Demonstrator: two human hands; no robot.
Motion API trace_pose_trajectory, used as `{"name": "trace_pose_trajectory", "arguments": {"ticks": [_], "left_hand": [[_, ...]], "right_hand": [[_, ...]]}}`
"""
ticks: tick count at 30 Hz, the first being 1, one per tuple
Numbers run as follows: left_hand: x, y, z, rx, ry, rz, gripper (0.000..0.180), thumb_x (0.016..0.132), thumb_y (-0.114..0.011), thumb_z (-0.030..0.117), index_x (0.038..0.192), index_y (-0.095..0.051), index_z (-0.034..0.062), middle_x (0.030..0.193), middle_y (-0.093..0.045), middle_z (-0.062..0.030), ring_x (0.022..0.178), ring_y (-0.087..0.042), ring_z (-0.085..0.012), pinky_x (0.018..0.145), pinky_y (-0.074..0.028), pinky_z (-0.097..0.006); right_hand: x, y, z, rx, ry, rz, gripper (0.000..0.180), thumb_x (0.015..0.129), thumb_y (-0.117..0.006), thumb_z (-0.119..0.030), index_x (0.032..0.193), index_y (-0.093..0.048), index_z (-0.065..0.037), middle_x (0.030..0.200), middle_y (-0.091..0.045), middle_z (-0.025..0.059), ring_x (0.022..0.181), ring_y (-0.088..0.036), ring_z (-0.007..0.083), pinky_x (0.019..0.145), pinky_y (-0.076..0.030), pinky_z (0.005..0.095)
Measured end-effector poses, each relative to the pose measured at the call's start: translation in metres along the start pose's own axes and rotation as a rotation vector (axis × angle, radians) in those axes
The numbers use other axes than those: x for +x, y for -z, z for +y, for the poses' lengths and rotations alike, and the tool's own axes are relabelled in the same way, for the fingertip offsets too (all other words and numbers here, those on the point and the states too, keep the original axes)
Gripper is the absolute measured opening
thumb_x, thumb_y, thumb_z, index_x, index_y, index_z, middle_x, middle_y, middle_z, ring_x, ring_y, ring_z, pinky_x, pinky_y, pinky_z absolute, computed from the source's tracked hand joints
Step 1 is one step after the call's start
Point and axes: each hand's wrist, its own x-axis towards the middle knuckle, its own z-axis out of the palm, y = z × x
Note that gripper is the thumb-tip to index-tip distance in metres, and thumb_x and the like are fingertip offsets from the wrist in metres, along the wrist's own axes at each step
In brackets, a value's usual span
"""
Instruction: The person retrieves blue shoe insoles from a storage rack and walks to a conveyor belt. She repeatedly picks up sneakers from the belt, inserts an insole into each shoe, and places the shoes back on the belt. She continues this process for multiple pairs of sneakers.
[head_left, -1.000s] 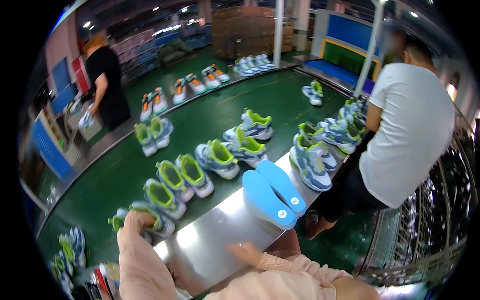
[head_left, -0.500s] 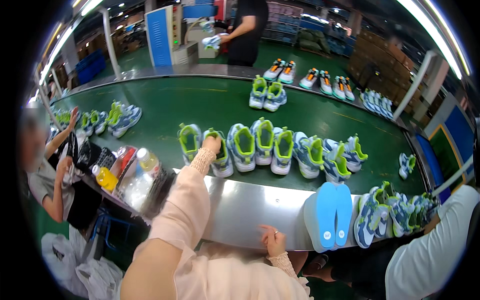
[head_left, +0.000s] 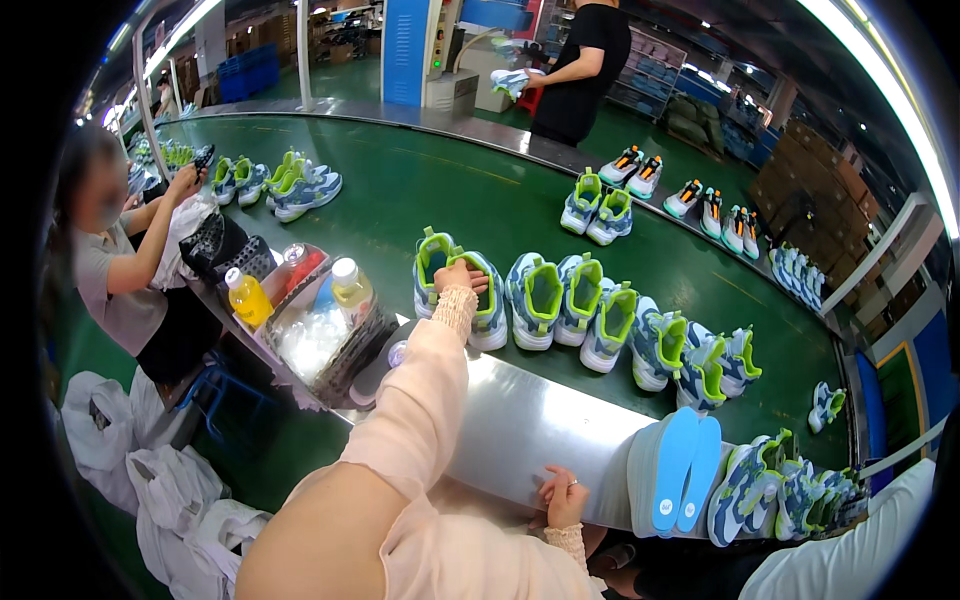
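My left hand (head_left: 460, 278) reaches over the belt to a blue-and-white sneaker (head_left: 490, 315) with a lime-green lining, the second from the left in a row. Its fingers lie loosely stretched at the shoe's collar; some fingertips are hidden. To the left, another sneaker (head_left: 428, 268) almost touches it. Several matching sneakers (head_left: 540, 300) stand to the right. My right hand (head_left: 565, 497) hovers at the near edge of the metal ledge (head_left: 520, 420), holding nothing, its fingers loosely bent and apart. Beside it, a stack of blue insoles (head_left: 675, 475) stands on the ledge.
A basket (head_left: 365, 350) with bottles and clear plastic stands left on the ledge. More sneakers (head_left: 745, 490) crowd the right end, beside a co-worker's white sleeve (head_left: 850, 540). Another pair (head_left: 597, 207) is farther back on the green belt (head_left: 400, 180). Another person (head_left: 130, 240) works at left.
The view has turned left, so everything sits farther right. My left hand has risen partly out of the same sneaker's opening. My right hand stays by the ledge edge.
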Motion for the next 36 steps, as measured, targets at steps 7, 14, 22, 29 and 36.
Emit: {"name": "trace_pose_trajectory", "arguments": {"ticks": [7, 14, 22, 29, 36], "left_hand": [[0.011, 0.015, -0.004, 0.044, -0.026, -0.074, 0.032, 0.085, -0.049, 0.025, 0.086, -0.058, -0.0056, 0.071, -0.063, -0.0167, 0.054, -0.064, -0.0244, 0.04, -0.051, -0.032], [-0.005, -0.001, 0.017, -0.004, 0.149, 0.057, 0.031, 0.084, -0.053, 0.027, 0.083, -0.058, -0.0031, 0.065, -0.063, -0.0143, 0.051, -0.063, -0.0283, 0.041, -0.052, -0.038], [-0.016, 0.017, 0.022, 0.979, -0.108, -0.138, 0.025, 0.071, -0.053, 0.02, 0.075, -0.065, -0.0019, 0.067, -0.064, -0.0179, 0.061, -0.064, -0.0287, 0.061, -0.052, -0.036], [-0.169, 0.101, 0.098, 1.248, -0.971, -0.12, 0.014, 0.073, -0.055, 0.016, 0.071, -0.063, 0.0049, 0.06, -0.058, -0.0166, 0.058, -0.058, -0.033, 0.055, -0.046, -0.04], [-0.162, 0.222, 0.145, 1.699, -0.868, 0.356, 0.017, 0.076, -0.054, 0.019, 0.072, -0.062, 0.0041, 0.071, -0.06, -0.0186, 0.068, -0.059, -0.0362, 0.06, -0.046, -0.045]], "right_hand": [[-0.001, 0.004, 0.005, -0.063, 0.011, -0.025, 0.029, 0.092, -0.043, -0.018, 0.087, -0.064, 0.001, 0.051, -0.054, 0.0015, 0.044, -0.044, 0.0054, 0.042, -0.034, 0.0201], [0.0, 0.012, 0.026, 0.169, -0.24, -0.077, 0.025, 0.093, -0.041, -0.016, 0.104, -0.057, 0.0, 0.062, -0.055, -0.0004, 0.048, -0.043, 0.0055, 0.041, -0.033, 0.0191], [0.026, 0.002, -0.018, 0.015, -0.12, -0.082, 0.025, 0.091, -0.046, -0.02, 0.084, -0.061, -0.001, 0.049, -0.05, 0.0008, 0.041, -0.042, 0.0059, 0.038, -0.031, 0.0208], [0.125, -0.073, -0.161, -0.45, 0.527, -0.278, 0.045, 0.079, -0.06, -0.019, 0.122, -0.048, -0.008, 0.096, -0.058, 0.0163, 0.088, -0.056, 0.0287, 0.077, -0.045, 0.0378], [0.235, -0.224, -0.167, -1.207, 0.271, -0.743, 0.068, 0.077, -0.058, -0.043, 0.135, -0.033, -0.017, 0.109, -0.059, 0.0156, 0.096, -0.06, 0.03, 0.079, -0.048, 0.0406]]}}
